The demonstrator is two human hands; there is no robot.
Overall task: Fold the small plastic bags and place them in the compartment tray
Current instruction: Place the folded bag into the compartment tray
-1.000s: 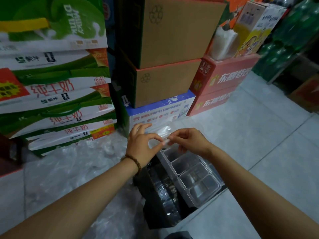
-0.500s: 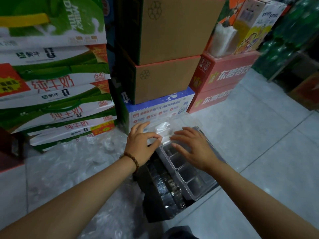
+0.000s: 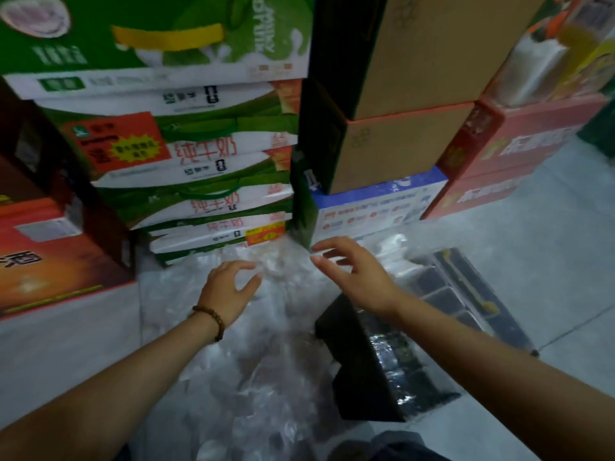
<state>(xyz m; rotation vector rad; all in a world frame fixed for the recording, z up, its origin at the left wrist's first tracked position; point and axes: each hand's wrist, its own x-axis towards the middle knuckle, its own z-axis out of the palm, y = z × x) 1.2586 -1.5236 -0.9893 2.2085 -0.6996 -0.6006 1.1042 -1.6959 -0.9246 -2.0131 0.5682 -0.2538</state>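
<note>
Both hands were held over the heap of clear plastic bags (image 3: 266,354) spread on the tiled floor. The left hand (image 3: 229,291), a bead bracelet (image 3: 213,319) at its wrist, was seen with fingers loosely curved and thumb apart, nothing pinched. The right hand (image 3: 356,277) was spread wide, nothing held. The clear compartment tray (image 3: 442,289) was set on a black box (image 3: 349,377) just right of the heap. Milk cartons (image 3: 199,154) were stacked behind.
</note>
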